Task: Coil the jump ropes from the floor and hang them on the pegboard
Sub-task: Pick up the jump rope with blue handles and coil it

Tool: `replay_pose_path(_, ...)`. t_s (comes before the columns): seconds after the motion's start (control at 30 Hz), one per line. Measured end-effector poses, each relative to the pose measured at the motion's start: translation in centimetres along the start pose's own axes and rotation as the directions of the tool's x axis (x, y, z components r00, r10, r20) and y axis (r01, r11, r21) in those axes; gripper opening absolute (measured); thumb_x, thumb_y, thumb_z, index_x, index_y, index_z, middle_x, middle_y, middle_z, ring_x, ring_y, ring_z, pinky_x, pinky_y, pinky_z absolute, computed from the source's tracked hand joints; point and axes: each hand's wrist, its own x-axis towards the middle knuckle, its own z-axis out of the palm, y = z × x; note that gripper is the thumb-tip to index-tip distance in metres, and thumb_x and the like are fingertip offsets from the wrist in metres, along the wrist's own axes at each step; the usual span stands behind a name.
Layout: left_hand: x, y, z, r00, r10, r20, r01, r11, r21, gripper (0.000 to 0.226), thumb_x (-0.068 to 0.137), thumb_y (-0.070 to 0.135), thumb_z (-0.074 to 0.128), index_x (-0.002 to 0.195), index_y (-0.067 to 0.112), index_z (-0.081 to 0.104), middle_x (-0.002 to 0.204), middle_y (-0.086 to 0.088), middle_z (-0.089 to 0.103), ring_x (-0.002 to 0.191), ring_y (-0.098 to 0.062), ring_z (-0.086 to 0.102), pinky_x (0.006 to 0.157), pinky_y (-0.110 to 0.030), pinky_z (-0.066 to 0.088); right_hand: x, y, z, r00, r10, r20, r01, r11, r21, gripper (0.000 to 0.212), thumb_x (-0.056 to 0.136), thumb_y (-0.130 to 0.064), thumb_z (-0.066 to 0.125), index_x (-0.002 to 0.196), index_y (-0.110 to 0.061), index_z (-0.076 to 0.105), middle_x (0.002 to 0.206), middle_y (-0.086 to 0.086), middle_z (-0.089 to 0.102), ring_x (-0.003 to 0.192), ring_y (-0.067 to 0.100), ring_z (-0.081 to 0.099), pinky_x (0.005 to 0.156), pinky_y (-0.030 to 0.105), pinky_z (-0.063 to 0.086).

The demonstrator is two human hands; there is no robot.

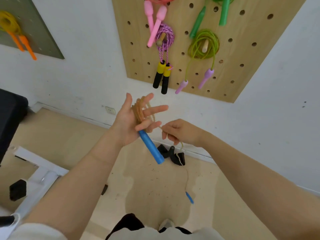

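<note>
Left hand (131, 118) is up, palm facing us, fingers spread wide and straight, with loops of tan cord (141, 111) wound round the middle of them. One blue handle (151, 147) of that jump rope sticks out down and to the right from under the lower fingers, pinned against the palm. Right hand (180, 133) sits just to the right, fingers curled, pinching the cord between thumb and fingertips. From there the cord drops away toward the floor (69, 139), thin and hard to follow, down to the second blue handle (189, 197), which lies on or just above the floor, I cannot tell which.

On the far wall, the wooden pegboard (242, 54) already carries coiled ropes: a purple braided rope with yellow-and-black handles (163, 49) on a peg, a lime green rope with lilac handles (204, 45) to its right, pink handles (155, 19) above, green handles (211, 16) at top right. Far left, an orange-handled rope (15, 32) hangs on a grey board (43, 35). Black straps (173, 155) lie on the floor by the skirting.
</note>
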Motion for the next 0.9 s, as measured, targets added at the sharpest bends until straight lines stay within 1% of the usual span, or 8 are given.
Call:
replay_pose_path(0.1, 1.5, -0.1, -3.9, 0.952, -0.028, -0.304, 0.051, 0.996, 0.068, 0.074, 0.089, 0.069, 0.009, 0.145, 0.022, 0.023, 0.117, -0.011, 0.066, 0.078, -0.025, 0.068, 0.086, -0.043, 0.051, -0.4, -1.8, 0.0, 0.963, 0.093, 0.252, -0.041, 0.978, -0.205, 0.023, 0.095, -0.029, 0.049, 0.115, -0.023, 0.059, 0.058, -0.004, 0.055, 0.052, 0.014, 0.051, 0.061, 0.022, 0.047)
replay_pose_path(0.2, 1.2, -0.9, -6.0, 0.909, -0.129, -0.396, 0.238, 0.941, 0.240, 0.077, 0.086, 0.072, 0.010, 0.149, 0.028, 0.008, 0.114, -0.004, 0.066, 0.102, -0.036, 0.063, 0.078, -0.040, 0.049, -0.1, -4.2, -0.7, 0.949, 0.024, 0.315, 0.013, 0.993, -0.115, 0.019, 0.090, -0.023, 0.059, 0.107, -0.017, 0.066, 0.052, -0.006, 0.051, 0.046, 0.010, 0.046, 0.051, 0.017, 0.043)
replay_pose_path(0.3, -0.1, -0.9, -5.2, 0.935, -0.258, -0.244, 0.342, 0.837, 0.427, 0.079, 0.082, 0.074, 0.006, 0.149, 0.032, 0.008, 0.112, -0.008, 0.068, 0.073, -0.031, 0.069, 0.072, -0.038, 0.047, 1.3, -5.6, -1.3, 0.981, -0.163, 0.101, 0.154, 0.984, 0.093, 0.012, 0.089, -0.006, 0.058, 0.096, -0.011, 0.067, 0.048, -0.012, 0.047, 0.044, 0.003, 0.042, 0.048, 0.017, 0.039)
replay_pose_path(0.4, -1.3, 0.4, -3.6, 0.919, -0.393, 0.012, 0.324, 0.775, 0.543, 0.083, 0.080, 0.073, -0.003, 0.146, 0.028, 0.022, 0.110, -0.018, 0.068, 0.034, -0.014, 0.042, 0.086, -0.043, 0.052, 3.1, -5.6, -1.7, 0.958, -0.226, -0.179, 0.274, 0.904, 0.327, 0.022, 0.089, -0.002, 0.057, 0.103, -0.017, 0.061, 0.046, -0.011, 0.041, 0.047, 0.005, 0.039, 0.052, 0.019, 0.038)
replay_pose_path(0.57, -1.8, 4.2, -2.5, 0.880, -0.321, 0.350, 0.199, 0.918, 0.342, 0.090, 0.069, 0.080, 0.006, 0.135, 0.030, 0.043, 0.092, -0.020, 0.072, 0.024, -0.002, 0.025, 0.064, -0.029, 0.056, 6.4, -5.0, -0.1, 0.927, -0.148, -0.345, 0.247, 0.933, 0.263, 0.020, 0.087, -0.001, 0.058, 0.080, -0.020, 0.062, 0.059, -0.014, 0.056, 0.055, 0.000, 0.047, 0.056, 0.020, 0.038)
replay_pose_path(0.63, -1.1, 5.7, -3.5, 0.958, -0.149, 0.245, 0.099, 0.974, 0.205, 0.087, 0.076, 0.078, -0.002, 0.135, 0.030, 0.042, 0.101, -0.015, 0.071, 0.031, -0.008, 0.043, 0.066, -0.029, 0.055, 7.1, -5.2, 1.8, 0.950, -0.114, -0.291, 0.170, 0.970, 0.174, 0.021, 0.094, -0.009, 0.050, 0.082, -0.017, 0.065, 0.062, -0.012, 0.055, 0.055, -0.001, 0.046, 0.056, 0.020, 0.040)
replay_pose_path(0.73, 0.5, 7.7, -6.7, 0.999, 0.042, -0.029, -0.041, 0.999, 0.032, 0.079, 0.082, 0.076, 0.004, 0.133, 0.025, 0.036, 0.124, -0.009, 0.063, 0.088, -0.035, 0.069, 0.085, -0.044, 0.050, 7.4, -6.3, 3.5, 0.998, -0.002, -0.067, -0.001, 0.999, -0.044, 0.023, 0.097, -0.021, 0.044, 0.095, -0.014, 0.067, 0.061, -0.004, 0.053, 0.044, -0.003, 0.045, 0.055, 0.018, 0.043)
replay_pose_path(0.9, 1.3, 7.6, -10.8, 0.968, -0.137, -0.209, 0.199, 0.928, 0.316, 0.084, 0.080, 0.077, 0.006, 0.149, 0.029, 0.000, 0.135, -0.002, 0.053, 0.101, -0.039, 0.062, 0.083, -0.042, 0.048, 7.7, -9.7, 4.2, 0.990, -0.055, 0.131, 0.067, 0.993, -0.092, 0.020, 0.090, -0.021, 0.057, 0.095, -0.006, 0.070, 0.058, -0.002, 0.053, 0.055, 0.010, 0.049, 0.057, 0.020, 0.046)
